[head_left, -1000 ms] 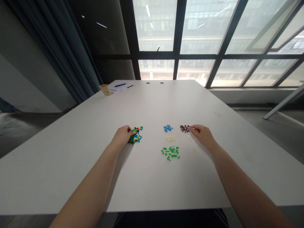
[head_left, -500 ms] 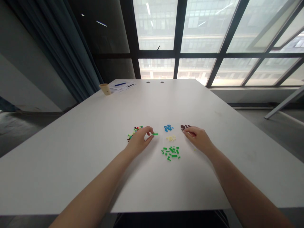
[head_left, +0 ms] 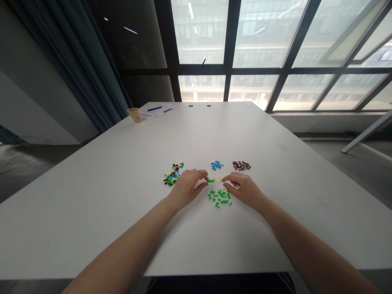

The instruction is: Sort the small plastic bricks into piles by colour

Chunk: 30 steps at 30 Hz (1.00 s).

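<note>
My left hand [head_left: 192, 184] pinches a small green toy brick [head_left: 210, 181] between thumb and fingertips, just left of the small pale-yellow brick pile [head_left: 218, 179]. At the right edge of that pile is my right hand [head_left: 243, 188], thumb and index finger slightly apart, with nothing visible between them. Loose green bricks [head_left: 221, 198] lie spread just below both hands. Beyond the hands are a blue brick pile [head_left: 217, 165] and a dark brown pile [head_left: 241, 165]. A mixed-colour brick pile [head_left: 172, 176] lies beside my left hand, partly covered by it.
The white table [head_left: 196, 237] stretches away to large windows. Far left on it stand a paper cup [head_left: 135, 115] and sheets of paper [head_left: 150, 113] with a blue pen [head_left: 154, 108] on top. Two dark round discs [head_left: 208, 105] are near the far edge.
My left hand has moved right with the green brick, uncovering more of the mixed pile. My right hand has left the brown pile and come left to the yellow bricks.
</note>
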Each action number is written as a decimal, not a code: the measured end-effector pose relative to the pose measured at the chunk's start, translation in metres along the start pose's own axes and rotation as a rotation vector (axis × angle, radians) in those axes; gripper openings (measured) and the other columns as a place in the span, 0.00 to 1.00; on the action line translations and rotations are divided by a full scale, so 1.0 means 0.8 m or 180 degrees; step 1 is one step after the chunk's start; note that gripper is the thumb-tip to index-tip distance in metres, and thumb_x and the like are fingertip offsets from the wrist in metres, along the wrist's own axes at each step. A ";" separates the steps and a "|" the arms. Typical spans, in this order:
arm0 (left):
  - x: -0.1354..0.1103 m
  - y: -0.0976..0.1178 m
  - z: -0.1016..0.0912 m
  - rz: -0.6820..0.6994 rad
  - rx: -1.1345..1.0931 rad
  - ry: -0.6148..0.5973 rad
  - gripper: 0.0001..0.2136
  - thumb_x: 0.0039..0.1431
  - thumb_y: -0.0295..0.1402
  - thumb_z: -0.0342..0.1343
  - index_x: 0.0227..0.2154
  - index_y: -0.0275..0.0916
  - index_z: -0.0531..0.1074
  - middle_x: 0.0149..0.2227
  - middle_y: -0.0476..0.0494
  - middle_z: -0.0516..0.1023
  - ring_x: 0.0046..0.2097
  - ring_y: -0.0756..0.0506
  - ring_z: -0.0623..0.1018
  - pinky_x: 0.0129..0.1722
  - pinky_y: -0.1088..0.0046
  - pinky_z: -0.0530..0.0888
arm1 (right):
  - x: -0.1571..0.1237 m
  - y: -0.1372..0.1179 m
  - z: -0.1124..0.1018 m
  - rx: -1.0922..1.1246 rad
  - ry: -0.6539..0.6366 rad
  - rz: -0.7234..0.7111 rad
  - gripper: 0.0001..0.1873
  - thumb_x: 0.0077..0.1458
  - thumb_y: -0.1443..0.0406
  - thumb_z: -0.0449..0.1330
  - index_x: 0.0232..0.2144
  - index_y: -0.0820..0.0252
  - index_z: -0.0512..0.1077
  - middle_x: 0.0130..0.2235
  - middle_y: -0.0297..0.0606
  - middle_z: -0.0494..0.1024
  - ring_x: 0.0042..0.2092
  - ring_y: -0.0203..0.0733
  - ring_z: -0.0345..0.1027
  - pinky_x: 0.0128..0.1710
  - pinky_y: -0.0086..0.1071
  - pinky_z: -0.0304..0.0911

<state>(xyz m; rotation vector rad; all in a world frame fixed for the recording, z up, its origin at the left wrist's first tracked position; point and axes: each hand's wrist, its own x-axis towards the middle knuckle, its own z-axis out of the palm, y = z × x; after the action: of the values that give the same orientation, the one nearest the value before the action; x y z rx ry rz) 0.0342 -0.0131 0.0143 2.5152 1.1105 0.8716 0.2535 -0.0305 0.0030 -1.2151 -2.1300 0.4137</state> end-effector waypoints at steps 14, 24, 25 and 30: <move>0.000 0.011 0.009 0.0127 -0.0131 -0.0229 0.08 0.54 0.36 0.50 0.38 0.42 0.64 0.34 0.47 0.75 0.38 0.47 0.72 0.40 0.69 0.64 | 0.002 -0.013 0.003 0.0002 -0.0041 -0.0147 0.07 0.50 0.65 0.55 0.31 0.58 0.72 0.24 0.32 0.66 0.27 0.33 0.60 0.30 0.27 0.55; -0.001 -0.010 0.007 -0.0415 -0.0353 -0.0261 0.14 0.55 0.34 0.47 0.45 0.43 0.60 0.36 0.47 0.73 0.36 0.49 0.72 0.39 0.70 0.67 | -0.001 0.025 -0.011 -0.0703 -0.0468 0.0691 0.09 0.48 0.61 0.55 0.29 0.57 0.74 0.23 0.33 0.67 0.25 0.33 0.58 0.28 0.27 0.51; 0.000 -0.011 0.006 -0.0449 -0.0367 -0.0285 0.14 0.55 0.34 0.46 0.45 0.43 0.60 0.36 0.47 0.73 0.35 0.49 0.72 0.38 0.71 0.67 | -0.002 0.025 -0.011 -0.0727 -0.0509 0.0720 0.09 0.48 0.61 0.55 0.29 0.57 0.74 0.23 0.33 0.68 0.26 0.33 0.58 0.27 0.27 0.51; 0.000 -0.009 0.005 -0.0536 -0.0398 -0.0379 0.14 0.55 0.33 0.46 0.45 0.43 0.61 0.35 0.47 0.74 0.35 0.49 0.72 0.36 0.73 0.68 | -0.004 0.022 -0.009 -0.0696 -0.0797 0.0727 0.08 0.47 0.63 0.56 0.30 0.54 0.75 0.24 0.34 0.71 0.26 0.34 0.59 0.27 0.27 0.51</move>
<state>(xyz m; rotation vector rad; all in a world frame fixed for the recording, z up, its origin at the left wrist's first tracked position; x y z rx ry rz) 0.0325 -0.0083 0.0083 2.3016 1.1708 0.7134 0.2709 -0.0241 -0.0023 -1.6141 -2.3011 0.4615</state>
